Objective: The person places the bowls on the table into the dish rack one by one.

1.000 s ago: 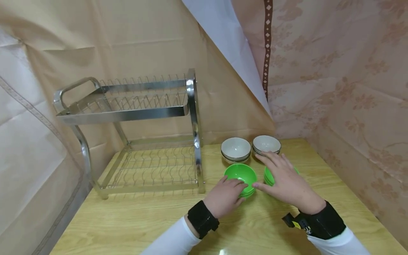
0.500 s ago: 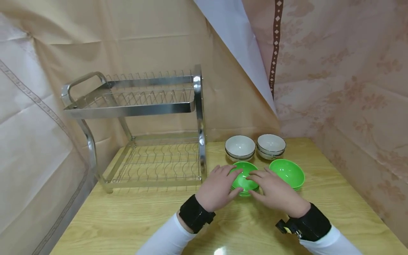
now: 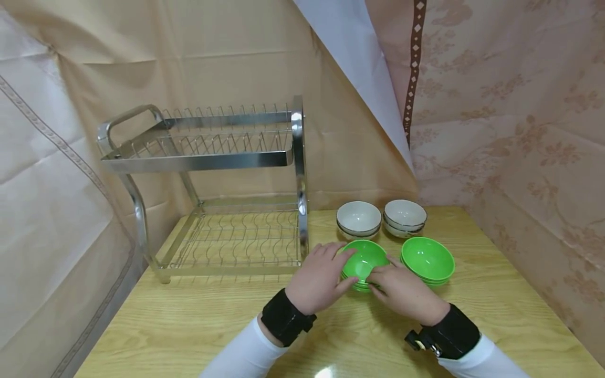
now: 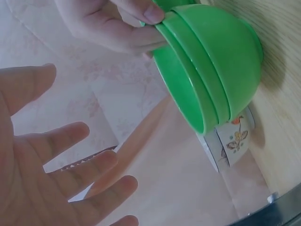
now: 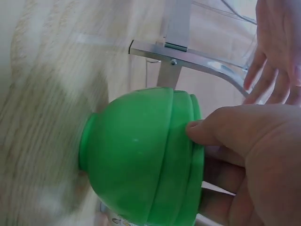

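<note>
A stack of green bowls (image 3: 363,262) stands on the wooden table (image 3: 198,325), just right of the dish rack. My right hand (image 3: 388,277) pinches the rim of the top green bowl (image 5: 155,155) on its near right side, thumb on the outside. On the stack's left, my left hand (image 3: 331,270) is spread open; in the left wrist view its fingers (image 4: 70,155) stand apart from the green bowls (image 4: 211,70). A second green stack (image 3: 427,260) sits to the right, untouched.
A two-tier steel dish rack (image 3: 227,157) with bare tiers fills the table's left back. Two stacks of white bowls (image 3: 359,218) (image 3: 405,214) stand behind the green ones. Cloth walls close in behind and on the right.
My right hand left the right green stack, came to the left one and took hold of its top bowl's rim. My left hand opened beside that stack.
</note>
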`<state>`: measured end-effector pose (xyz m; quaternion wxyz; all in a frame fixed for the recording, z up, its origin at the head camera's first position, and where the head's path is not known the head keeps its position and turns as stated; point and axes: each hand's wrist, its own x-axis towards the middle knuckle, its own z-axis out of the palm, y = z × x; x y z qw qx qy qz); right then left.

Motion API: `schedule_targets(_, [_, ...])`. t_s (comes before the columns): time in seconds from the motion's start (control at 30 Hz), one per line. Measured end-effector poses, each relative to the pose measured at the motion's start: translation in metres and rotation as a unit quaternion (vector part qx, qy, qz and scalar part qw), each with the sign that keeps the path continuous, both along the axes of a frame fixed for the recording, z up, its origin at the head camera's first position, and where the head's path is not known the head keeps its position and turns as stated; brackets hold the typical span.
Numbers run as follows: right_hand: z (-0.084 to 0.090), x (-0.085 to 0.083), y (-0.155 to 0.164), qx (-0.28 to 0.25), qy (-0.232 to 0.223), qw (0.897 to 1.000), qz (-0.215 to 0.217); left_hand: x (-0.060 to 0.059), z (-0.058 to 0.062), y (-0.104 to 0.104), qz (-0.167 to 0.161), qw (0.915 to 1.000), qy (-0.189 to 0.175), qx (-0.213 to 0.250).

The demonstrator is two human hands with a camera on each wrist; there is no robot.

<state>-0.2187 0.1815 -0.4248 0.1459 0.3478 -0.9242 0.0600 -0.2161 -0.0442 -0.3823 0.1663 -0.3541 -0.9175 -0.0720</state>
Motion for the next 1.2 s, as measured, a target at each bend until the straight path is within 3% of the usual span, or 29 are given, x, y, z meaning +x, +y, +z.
schedule_targets(0.33, [-0.003,-0.001,0.001,-0.034,0.009,0.999,0.019,0.001,0.002,-0.006,0.009,0.9999,-0.003,0.009])
schedule_targets(0.57, [-0.001,-0.001,0.001,-0.061,0.004,0.998,0.002,0.002,0.001,-0.015,0.019,0.9985,-0.027,0.043])
schedule_targets(0.77, [0.005,0.000,0.003,-0.071,0.004,0.997,-0.008,0.004,-0.002,-0.031,0.058,0.9916,-0.081,0.082])
schedule_targets(0.9, [0.012,0.003,0.003,-0.083,0.023,0.996,-0.005,0.008,-0.004,-0.041,0.079,0.9808,-0.130,0.123])
schedule_targets(1.0, [0.018,0.007,0.002,-0.094,0.052,0.994,0.008,0.010,-0.004,-0.046,0.086,0.9646,-0.170,0.183])
schedule_targets(1.07, [0.023,0.011,0.000,-0.099,0.074,0.992,0.020,0.011,-0.004,-0.048,0.083,0.9445,-0.207,0.241])
schedule_targets(1.13, [0.029,0.017,-0.002,-0.107,0.095,0.989,0.039,0.011,-0.003,-0.049,0.070,0.9159,-0.251,0.305])
schedule_targets(1.2, [0.035,0.023,-0.005,-0.116,0.111,0.985,0.062,0.010,-0.004,-0.048,0.039,0.8728,-0.309,0.376])
